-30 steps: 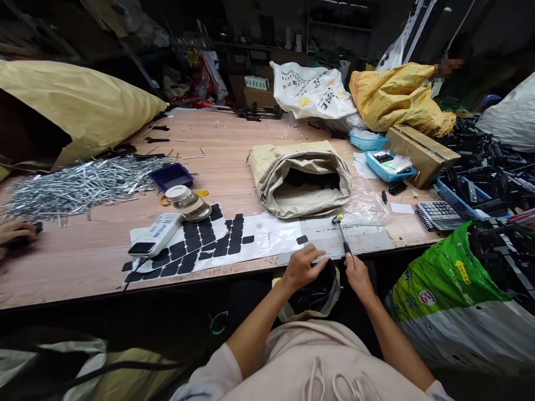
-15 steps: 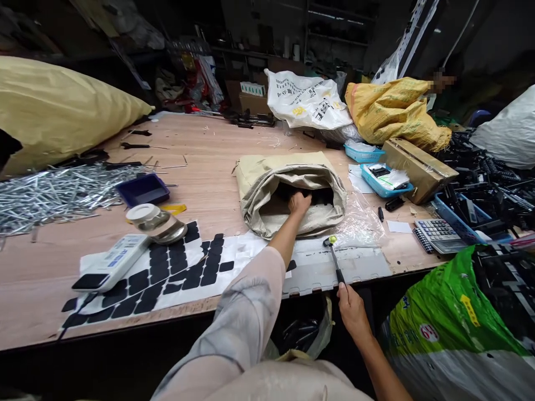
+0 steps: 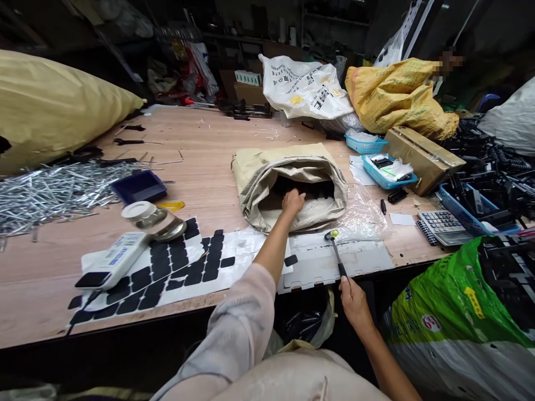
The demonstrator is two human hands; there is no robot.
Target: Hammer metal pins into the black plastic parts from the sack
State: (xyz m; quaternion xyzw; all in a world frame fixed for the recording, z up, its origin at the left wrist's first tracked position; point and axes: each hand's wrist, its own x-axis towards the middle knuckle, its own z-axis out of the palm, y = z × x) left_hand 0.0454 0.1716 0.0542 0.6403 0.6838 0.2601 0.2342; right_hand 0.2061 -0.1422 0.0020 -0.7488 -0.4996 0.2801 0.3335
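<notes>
My left hand (image 3: 293,201) reaches into the open mouth of a tan woven sack (image 3: 267,172) lying on the wooden table (image 3: 209,145). Its fingers rest on the dark parts inside; whether they grip one is hidden. My right hand (image 3: 354,301) sits at the table's front edge, closed on the black handle of a small hammer (image 3: 335,250). The hammer's head, with a green tip, rests on a grey sheet (image 3: 359,259). A white sheet with black adhesive pads (image 3: 184,267) lies left of my arm.
A pile of metal pins (image 3: 50,192), a blue tray (image 3: 140,186), a jar (image 3: 146,218) and a white device (image 3: 111,260) lie left. A calculator (image 3: 441,225), blue baskets (image 3: 387,170), a cardboard box (image 3: 422,156) and black parts lie right. A green bag (image 3: 451,312) stands by the table.
My left hand left the table's front edge and went forward into the sack, where it has shifted slightly. The right hand keeps the hammer in about the same place.
</notes>
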